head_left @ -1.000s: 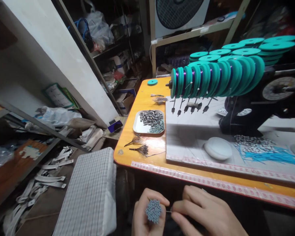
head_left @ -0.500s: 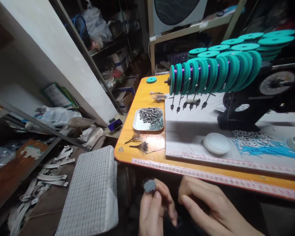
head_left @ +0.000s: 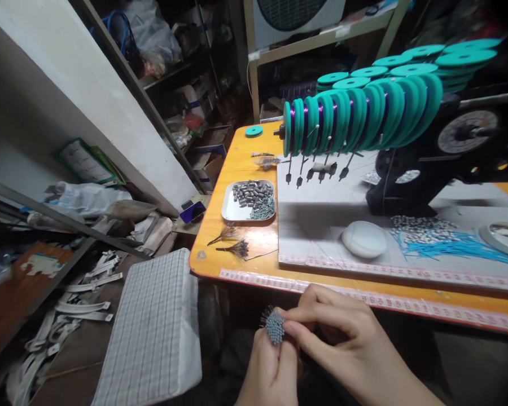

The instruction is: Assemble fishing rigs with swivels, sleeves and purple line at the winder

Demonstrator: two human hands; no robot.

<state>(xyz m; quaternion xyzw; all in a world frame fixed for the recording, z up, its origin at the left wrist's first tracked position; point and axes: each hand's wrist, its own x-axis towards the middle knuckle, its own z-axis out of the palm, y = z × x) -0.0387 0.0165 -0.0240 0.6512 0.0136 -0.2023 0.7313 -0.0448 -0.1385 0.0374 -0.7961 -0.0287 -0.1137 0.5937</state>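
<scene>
And here we are at the grip: our left hand is closed around a tight bundle of grey-blue-tipped pins, which pokes up just above the fingers, low in the frame at centre. Our right hand comes in beside it, closed in a pinch, with the fingertips pressed right against the bundle's side. Both hands are held just below the front of the orange desk, and along that edge runs a printed measuring tape. Moving up, we've got two dark feathery tufts lying on the bare desk, and just beyond them a white tray carrying a heap of grey cylindrical pieces with a small pile of teal-grey bits beside it. To the right sits a white board with a smooth white stone on it and a spread of thin blue wires further along. Above all that, teal spools wound with purple thread line up on a horizontal rod, stacks of teal discs rise behind them, and one loose teal disc lies at the desk's far end. Over at lower left, we see a checked cushion and white straps on the floor.
</scene>
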